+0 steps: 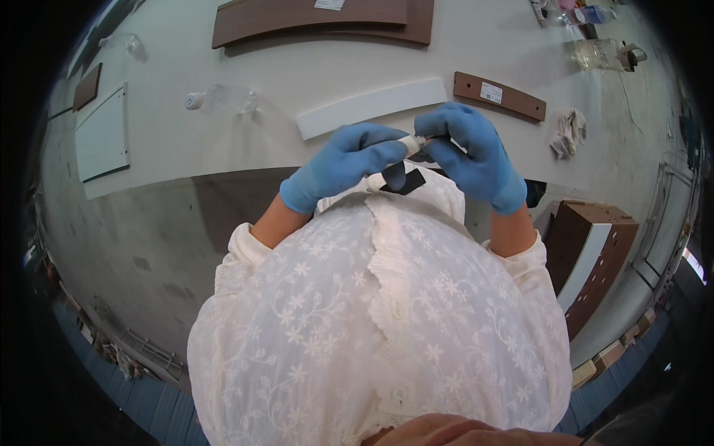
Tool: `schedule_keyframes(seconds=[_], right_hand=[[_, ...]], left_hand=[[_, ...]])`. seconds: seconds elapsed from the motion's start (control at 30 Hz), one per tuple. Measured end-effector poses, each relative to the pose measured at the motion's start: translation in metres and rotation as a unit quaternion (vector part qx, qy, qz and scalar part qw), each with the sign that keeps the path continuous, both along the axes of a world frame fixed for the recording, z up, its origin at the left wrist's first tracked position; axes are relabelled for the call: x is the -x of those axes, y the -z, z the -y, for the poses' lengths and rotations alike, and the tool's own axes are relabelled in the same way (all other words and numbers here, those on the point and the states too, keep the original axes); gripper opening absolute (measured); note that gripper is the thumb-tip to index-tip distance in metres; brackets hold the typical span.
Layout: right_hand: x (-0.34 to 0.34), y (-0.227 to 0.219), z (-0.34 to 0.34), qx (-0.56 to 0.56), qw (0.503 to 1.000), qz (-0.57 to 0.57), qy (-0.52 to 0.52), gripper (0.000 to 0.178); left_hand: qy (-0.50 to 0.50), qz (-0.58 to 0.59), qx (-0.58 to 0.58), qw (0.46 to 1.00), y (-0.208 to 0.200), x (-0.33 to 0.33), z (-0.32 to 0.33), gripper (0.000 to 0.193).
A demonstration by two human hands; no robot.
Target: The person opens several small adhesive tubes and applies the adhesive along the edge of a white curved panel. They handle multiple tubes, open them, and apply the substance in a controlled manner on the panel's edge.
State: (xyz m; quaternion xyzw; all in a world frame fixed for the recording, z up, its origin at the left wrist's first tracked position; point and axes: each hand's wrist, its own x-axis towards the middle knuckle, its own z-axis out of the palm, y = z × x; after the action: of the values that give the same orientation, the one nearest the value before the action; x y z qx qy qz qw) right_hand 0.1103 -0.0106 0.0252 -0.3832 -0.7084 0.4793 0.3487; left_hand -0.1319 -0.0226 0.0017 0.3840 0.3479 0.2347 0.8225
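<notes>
My left hand (348, 157), in a blue glove, closes round a small white tube (410, 144) in front of my chest. The fingers of my right hand (472, 149), gloved too, pinch together at the tube's narrow end; what exactly lies between them is too small to make out. Below the left fingers a white rounded piece (375, 181) shows; whether it belongs to the tube I cannot tell. A black patch (405, 183) lies beside it. Just beyond both hands, a long, slightly curved white board (372, 106) rests on the pale table (297, 70).
Brown curved boards (312, 21) lie at the far side. A short brown piece with a label (500, 97) is beyond my right hand, near a crumpled cloth (569, 134). Clear bottles (230, 99) and a white panel (103, 137) are leftward. Brown stacked panels (595, 245) stand at right.
</notes>
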Motion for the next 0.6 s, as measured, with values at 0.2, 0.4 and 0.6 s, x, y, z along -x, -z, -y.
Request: schedule_keyframes(seconds=[0.2, 0.4, 0.6], right_hand=[[-0.009, -0.004, -0.010, 0.058, 0.998, 0.007, 0.019, 0.020], [-0.020, 0.001, -0.026, 0.033, 0.999, 0.031, -0.027, 0.021], [-0.051, 0.011, -0.046, 0.077, 0.991, -0.109, 0.030, 0.020]], left_hand=[[0.020, -0.026, 0.004, 0.999, 0.000, -0.005, -0.018, 0.038], [-0.002, -0.059, -0.013, 0.998, -0.005, -0.021, -0.025, 0.040], [-0.009, -0.021, 0.032, 0.999, -0.007, -0.027, -0.040, 0.040]])
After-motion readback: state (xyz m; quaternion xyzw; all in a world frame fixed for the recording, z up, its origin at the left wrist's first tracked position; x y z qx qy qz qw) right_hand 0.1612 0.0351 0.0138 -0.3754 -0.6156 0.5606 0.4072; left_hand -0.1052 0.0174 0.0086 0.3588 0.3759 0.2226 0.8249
